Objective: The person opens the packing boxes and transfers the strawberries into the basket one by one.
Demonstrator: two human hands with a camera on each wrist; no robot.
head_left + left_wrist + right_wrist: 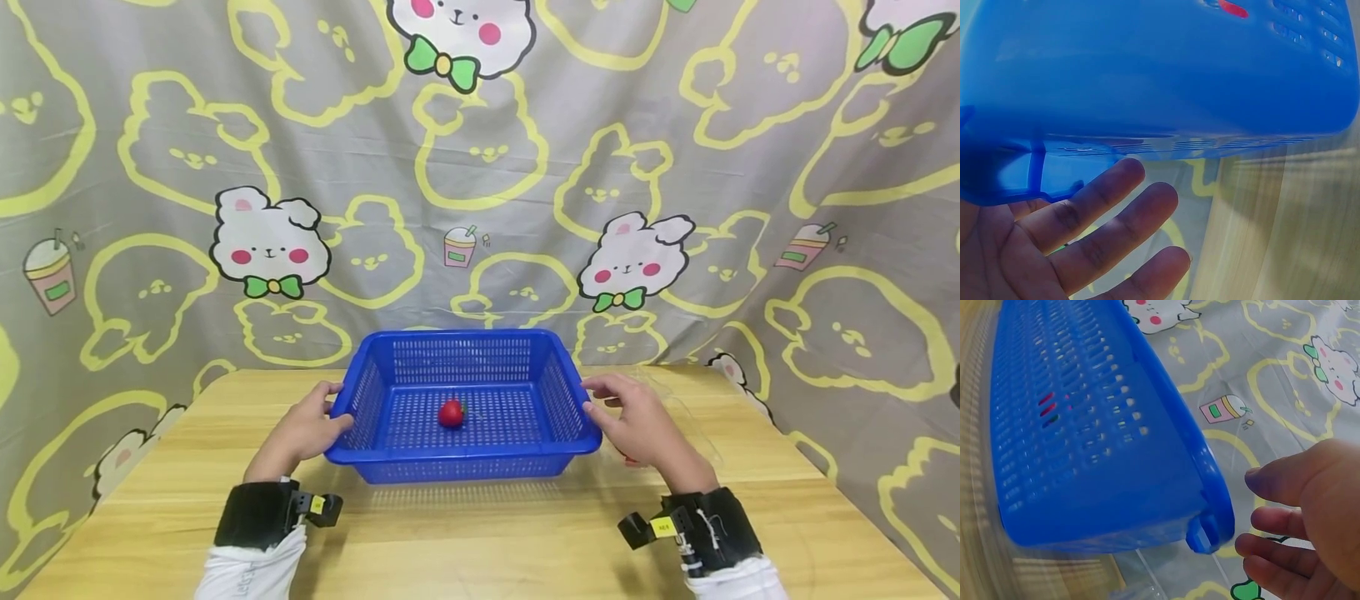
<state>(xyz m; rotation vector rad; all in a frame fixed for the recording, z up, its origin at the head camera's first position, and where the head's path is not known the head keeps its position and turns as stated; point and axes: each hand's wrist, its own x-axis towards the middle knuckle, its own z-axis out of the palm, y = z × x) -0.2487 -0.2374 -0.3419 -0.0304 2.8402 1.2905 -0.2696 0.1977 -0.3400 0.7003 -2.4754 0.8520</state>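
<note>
A blue plastic mesh basket (465, 467) stands on the wooden table (480, 542), with a small red strawberry-like fruit (451, 413) on its floor. My left hand (303, 429) is at the basket's left rim, thumb against the edge. In the left wrist view its fingers (1104, 231) stretch straight under the basket's rim (1147, 75). My right hand (637, 421) hovers beside the right rim. The right wrist view shows its fingers (1272, 522) relaxed and a small gap away from the basket's corner (1085, 487). The red fruit (1045, 400) shows through the mesh.
A clear plastic sheet or lid (678, 408) lies on the table to the right of the basket, partly under my right hand. A cartoon-rabbit curtain (480, 167) hangs behind and to the right. Black wrist mounts sit on both forearms.
</note>
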